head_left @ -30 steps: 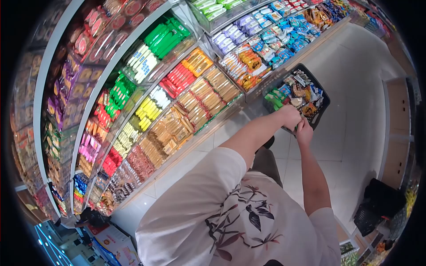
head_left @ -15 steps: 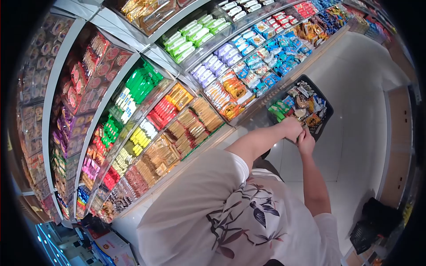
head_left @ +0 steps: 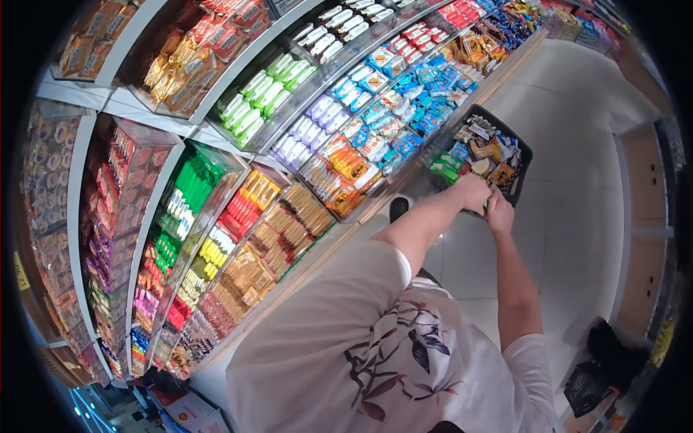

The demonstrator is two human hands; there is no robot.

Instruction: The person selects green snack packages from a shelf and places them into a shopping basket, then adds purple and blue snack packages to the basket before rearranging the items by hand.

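Gripping black basket (head_left: 521,148) holding snack packets (head_left: 482,148)

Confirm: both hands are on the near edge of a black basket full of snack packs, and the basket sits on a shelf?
Not quite. In the head view the basket is on the white floor in front of the shelves, not on a shelf. The rest holds: left hand and right hand at its near edge, snack packs inside.

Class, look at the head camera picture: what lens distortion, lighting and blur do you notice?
Head view: a fisheye lens bends the shelves into curves and leaves black corners; lighting is bright and even, with glare on the white floor; the basket and both hands, left hand and right hand, look fairly sharp, while packets near the edges smear.
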